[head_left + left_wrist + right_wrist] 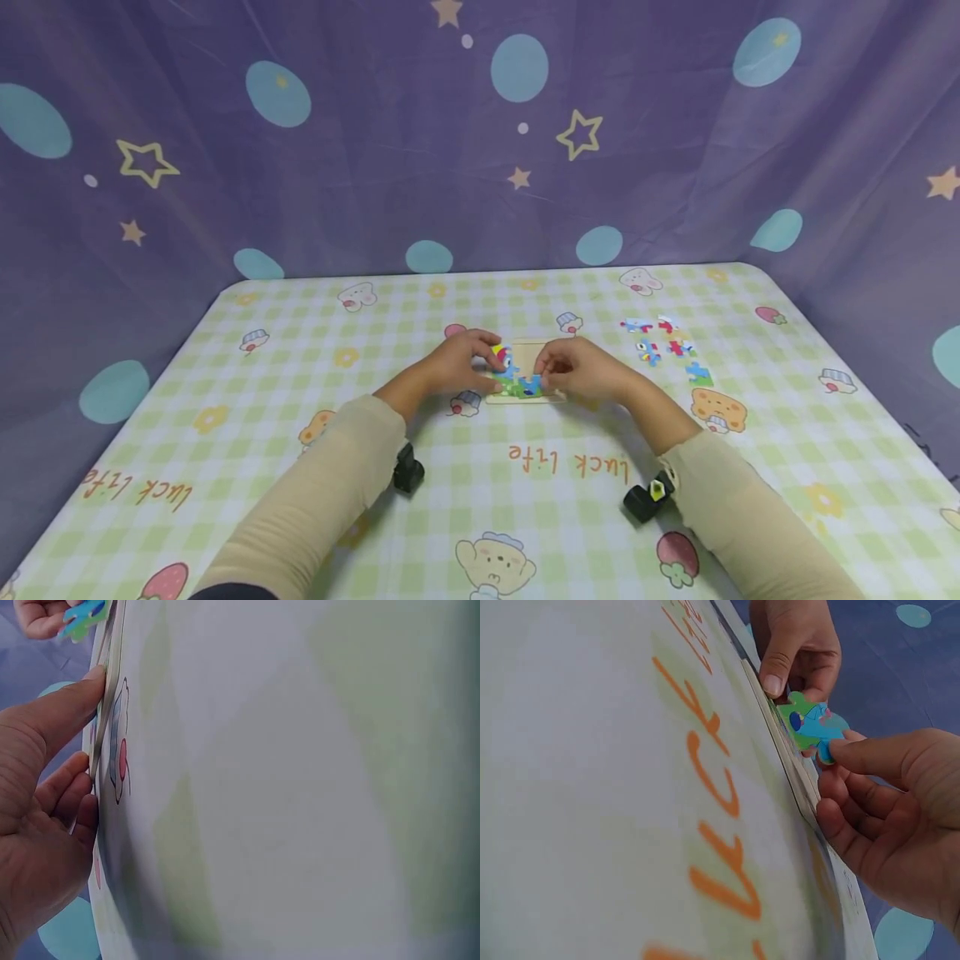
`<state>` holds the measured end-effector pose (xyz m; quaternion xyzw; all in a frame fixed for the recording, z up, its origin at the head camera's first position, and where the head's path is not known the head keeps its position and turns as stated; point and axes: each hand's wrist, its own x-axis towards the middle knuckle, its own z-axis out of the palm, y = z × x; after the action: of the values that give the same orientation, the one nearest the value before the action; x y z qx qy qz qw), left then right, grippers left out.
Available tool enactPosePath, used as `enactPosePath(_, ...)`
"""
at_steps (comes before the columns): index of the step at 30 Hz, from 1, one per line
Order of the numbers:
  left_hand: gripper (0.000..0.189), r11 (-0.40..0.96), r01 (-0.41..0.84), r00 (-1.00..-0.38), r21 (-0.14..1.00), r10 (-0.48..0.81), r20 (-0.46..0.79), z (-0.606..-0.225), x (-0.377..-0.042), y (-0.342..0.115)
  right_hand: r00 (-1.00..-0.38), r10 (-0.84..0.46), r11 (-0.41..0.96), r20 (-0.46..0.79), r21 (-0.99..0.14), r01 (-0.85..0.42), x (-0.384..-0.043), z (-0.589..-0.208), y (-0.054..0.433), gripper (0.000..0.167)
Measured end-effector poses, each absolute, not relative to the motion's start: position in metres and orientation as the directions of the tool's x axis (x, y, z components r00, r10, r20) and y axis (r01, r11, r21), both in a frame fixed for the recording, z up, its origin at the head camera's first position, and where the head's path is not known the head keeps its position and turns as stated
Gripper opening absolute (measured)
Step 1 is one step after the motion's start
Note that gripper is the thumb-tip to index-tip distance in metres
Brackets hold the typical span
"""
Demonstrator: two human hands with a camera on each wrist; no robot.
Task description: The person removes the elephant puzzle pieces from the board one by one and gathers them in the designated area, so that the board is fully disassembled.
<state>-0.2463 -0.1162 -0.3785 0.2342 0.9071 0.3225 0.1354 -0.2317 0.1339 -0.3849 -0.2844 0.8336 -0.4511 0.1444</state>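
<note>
Before a purple curtain printed with stars and blue ovals, a person works at a surface covered in green-checked cloth. The right hand pinches a blue-and-green puzzle piece over a wooden board, while the left hand holds the board's left end, its fingers and thumb bent about it. Joined pieces lie along the board's left and near sides; bare wood shows toward the far right. The likeliest mishap is a snag — the held piece appears tilted, and a tab catching its neighbour could lift or shift the joined pieces. Uneven pressure from the left fingers might also skid the board across the cloth. The board sits well in from the surface's edges, with generous room to the left and nearer the person. To the right, space looks tighter — loose pieces lie beyond the right hand, where a wide outward swing of the right forearm could scatter them.
</note>
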Motion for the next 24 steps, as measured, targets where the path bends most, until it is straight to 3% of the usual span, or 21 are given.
enactPosePath(24,0.018,0.681,0.296,-0.86,0.669,0.495,-0.122,-0.379,-0.244,-0.116,-0.86,-0.51,0.34,-0.027,-0.925,-0.173,-0.213,-0.379,0.187,0.007)
